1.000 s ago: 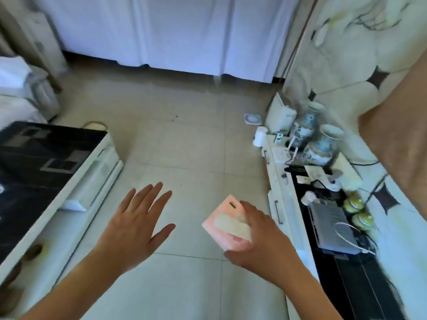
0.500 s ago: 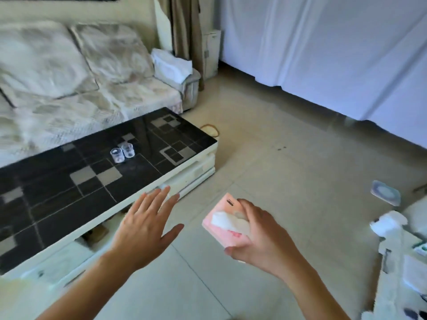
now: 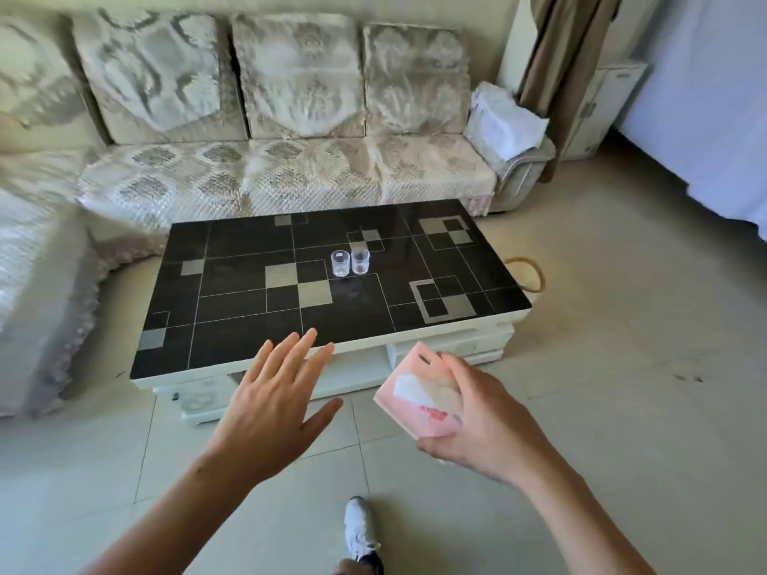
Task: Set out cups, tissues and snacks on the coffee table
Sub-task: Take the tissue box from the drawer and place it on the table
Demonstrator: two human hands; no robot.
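Head view: I stand before the table point(image 3: 232, 338).
Right hand point(image 3: 481, 425): gripping tissues point(image 3: 419, 396), off the table's near edge.
Left hand point(image 3: 269, 408): spread, empty.
Cups point(image 3: 350, 262): two, mid-table, touching.

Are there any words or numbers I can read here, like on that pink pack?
None can be read.
Pink tissue pack in the right hand: red marks low on its front, too blurred to read.
White cabinet by the curtain: a small mark near the top, too small to read.

two clear cups point(image 3: 350, 262) on coffee table point(image 3: 232, 325)
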